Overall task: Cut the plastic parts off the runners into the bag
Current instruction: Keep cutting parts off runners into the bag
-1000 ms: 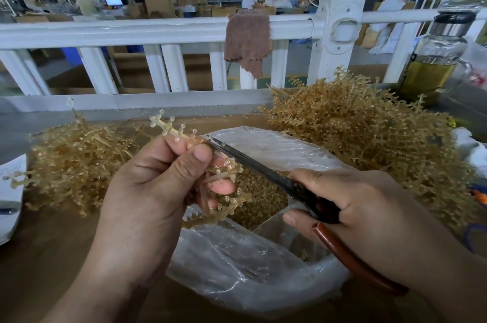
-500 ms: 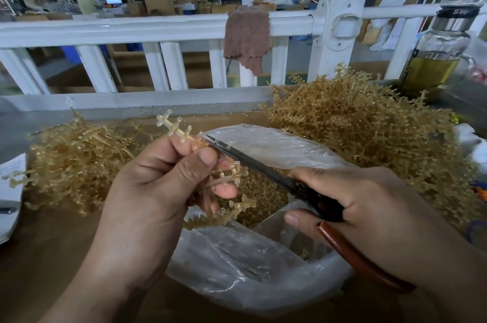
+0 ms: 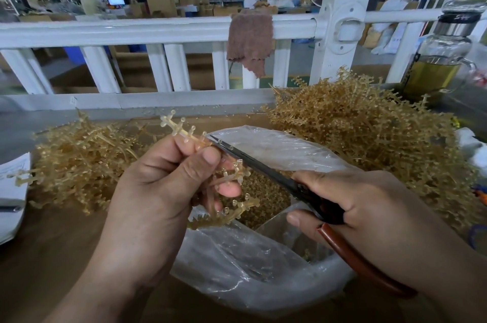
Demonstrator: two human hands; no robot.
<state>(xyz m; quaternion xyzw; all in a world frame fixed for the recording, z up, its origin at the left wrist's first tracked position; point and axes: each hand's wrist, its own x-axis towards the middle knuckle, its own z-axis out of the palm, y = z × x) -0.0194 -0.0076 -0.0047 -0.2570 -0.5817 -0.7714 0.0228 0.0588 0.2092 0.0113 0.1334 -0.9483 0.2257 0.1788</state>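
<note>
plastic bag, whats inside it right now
A heap of small amber cut parts shows through the open mouth of the bag. How deep it goes is hidden by the cloudy folded plastic, the left hand with its runner, and the scissors.

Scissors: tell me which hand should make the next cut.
Right. The right hand grips the scissors, their tips at the runner above the open bag; the left hand is busy holding that runner.

view: head, one wide-angle camera worn on the person | faces forward and down over the table (image 3: 52, 256) | close: left hand (image 3: 147, 199) at 8 o'clock, right hand (image 3: 369, 214) at 4 o'clock | white railing (image 3: 131, 30) farther off at 12 o'clock
</note>
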